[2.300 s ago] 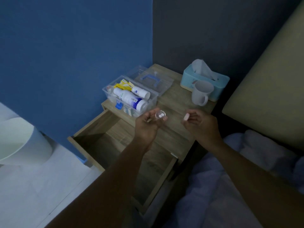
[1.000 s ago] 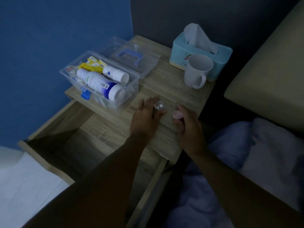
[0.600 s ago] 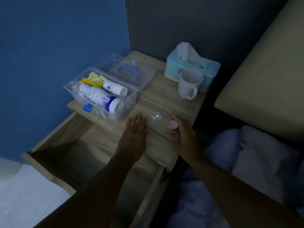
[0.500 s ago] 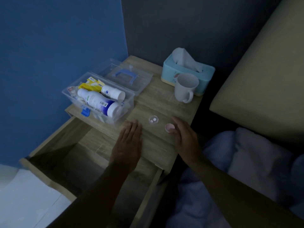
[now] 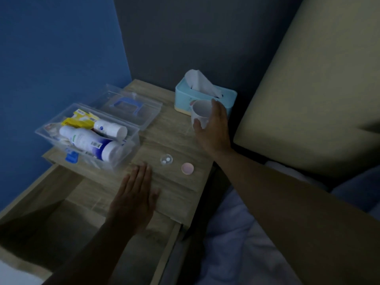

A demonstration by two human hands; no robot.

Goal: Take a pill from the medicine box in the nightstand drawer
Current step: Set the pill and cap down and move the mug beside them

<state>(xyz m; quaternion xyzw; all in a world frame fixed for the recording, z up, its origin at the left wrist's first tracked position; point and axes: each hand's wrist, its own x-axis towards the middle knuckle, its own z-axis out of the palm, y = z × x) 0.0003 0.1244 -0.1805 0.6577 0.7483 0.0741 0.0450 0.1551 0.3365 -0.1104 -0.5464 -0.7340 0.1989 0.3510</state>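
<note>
1. The nightstand (image 5: 181, 182) has its drawer (image 5: 61, 233) pulled open and, as far as the dim light shows, empty.
2. The medicine box (image 5: 86, 138) sits on top at the left with its lid (image 5: 127, 105) off behind it. The large bottles inside lie on their sides, long axes running from back-left to front-right, caps toward the person.
3. The right hand (image 5: 213, 128) reaches to the cup (image 5: 199, 114) in front of the tissue box (image 5: 205, 95), fingers curled around its wall; whether it grips firmly yet I cannot tell.
4. The left hand (image 5: 135, 194) lies flat and open on the top, holding nothing.
5. A pink cap (image 5: 187, 168) lies flat near the front edge.
6. Just left of it, a small clear dish (image 5: 166, 159) holds two white pills (image 5: 165, 160).
7. Judged step: the pills are out and the drink is being fetched. Next calls for lifting the cup level, then pinching one pill from the dish.
</note>
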